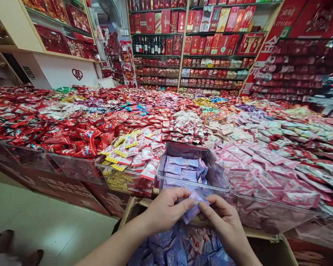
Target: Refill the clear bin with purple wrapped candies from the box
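Between my two hands is a small purple candy packet point(192, 211), pinched at both sides over an open cardboard box. My left hand point(168, 207) grips its left edge with thumb and fingers; my right hand point(220, 214) grips its right edge. Below them, several purple packets point(161, 245) fill the box, with a few red and white packets point(197, 240) among them. Just beyond my hands stands a clear plastic bin point(219, 173), partly filled with purple packets point(181, 168) laid in rows.
The cardboard box point(274, 240) sits against the display's front. Yellow and white packets point(133, 147) heap up left of the clear bin, pink packets point(261, 170) right of it. Red packets point(80, 136) lie farther left. Shelves point(180, 62) with bottles and boxes stand behind. Someone's feet point(16, 247) show lower left.
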Demonstrator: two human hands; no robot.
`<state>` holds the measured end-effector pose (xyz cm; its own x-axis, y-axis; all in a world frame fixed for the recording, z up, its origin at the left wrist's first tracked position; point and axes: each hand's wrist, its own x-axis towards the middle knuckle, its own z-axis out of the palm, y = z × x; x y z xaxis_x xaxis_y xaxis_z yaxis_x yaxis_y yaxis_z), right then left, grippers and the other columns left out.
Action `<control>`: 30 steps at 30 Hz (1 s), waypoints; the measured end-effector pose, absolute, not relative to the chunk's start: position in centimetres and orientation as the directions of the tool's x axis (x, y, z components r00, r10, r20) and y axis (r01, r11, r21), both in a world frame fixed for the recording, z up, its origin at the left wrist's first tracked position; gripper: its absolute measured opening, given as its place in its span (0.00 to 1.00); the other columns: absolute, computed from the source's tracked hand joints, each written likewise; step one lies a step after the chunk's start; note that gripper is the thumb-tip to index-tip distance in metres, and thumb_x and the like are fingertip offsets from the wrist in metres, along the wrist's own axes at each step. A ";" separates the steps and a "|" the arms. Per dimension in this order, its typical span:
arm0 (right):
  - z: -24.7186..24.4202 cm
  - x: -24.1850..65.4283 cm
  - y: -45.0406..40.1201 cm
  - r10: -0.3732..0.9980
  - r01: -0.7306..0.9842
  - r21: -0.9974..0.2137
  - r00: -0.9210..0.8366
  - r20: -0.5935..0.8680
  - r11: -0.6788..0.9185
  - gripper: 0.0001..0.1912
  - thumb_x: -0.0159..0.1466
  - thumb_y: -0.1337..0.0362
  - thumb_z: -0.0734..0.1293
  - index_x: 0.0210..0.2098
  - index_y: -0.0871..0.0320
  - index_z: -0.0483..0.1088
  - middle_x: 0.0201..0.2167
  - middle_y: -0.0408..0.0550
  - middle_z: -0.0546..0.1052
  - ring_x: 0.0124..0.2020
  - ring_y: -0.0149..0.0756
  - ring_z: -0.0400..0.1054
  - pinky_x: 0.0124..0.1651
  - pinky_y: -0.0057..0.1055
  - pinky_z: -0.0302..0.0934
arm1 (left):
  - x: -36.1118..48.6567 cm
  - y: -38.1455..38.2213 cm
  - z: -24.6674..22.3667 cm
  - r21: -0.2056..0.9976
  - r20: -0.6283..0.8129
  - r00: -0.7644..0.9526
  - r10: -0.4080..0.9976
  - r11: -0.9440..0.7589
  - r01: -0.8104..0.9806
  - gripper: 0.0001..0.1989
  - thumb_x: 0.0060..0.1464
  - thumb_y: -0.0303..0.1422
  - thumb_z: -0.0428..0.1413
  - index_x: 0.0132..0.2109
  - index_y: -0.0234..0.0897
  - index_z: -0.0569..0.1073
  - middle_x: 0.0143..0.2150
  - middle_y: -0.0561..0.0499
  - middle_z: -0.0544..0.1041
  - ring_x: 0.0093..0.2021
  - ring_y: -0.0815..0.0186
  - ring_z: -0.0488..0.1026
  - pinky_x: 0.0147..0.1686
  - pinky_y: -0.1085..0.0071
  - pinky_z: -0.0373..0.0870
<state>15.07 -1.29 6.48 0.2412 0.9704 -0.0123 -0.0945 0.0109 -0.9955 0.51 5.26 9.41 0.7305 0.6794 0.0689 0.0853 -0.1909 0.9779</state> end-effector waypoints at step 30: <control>6.2 15.0 -1.5 0.969 -0.420 -0.906 0.200 -0.147 -0.051 0.12 0.49 0.59 0.70 0.26 0.60 0.65 0.22 0.42 0.70 0.21 0.27 0.63 0.24 0.25 0.61 | 1.4 4.9 9.2 0.972 -0.164 0.579 0.799 0.231 -0.044 0.15 0.39 0.37 0.60 0.33 0.31 0.69 0.25 0.55 0.68 0.24 0.74 0.62 0.24 0.78 0.59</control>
<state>15.01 -1.46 6.19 0.1996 0.9688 -0.1466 -0.4199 -0.0506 -0.9062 1.36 4.95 9.21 0.5792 0.7986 -0.1636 -0.0445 0.2313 0.9719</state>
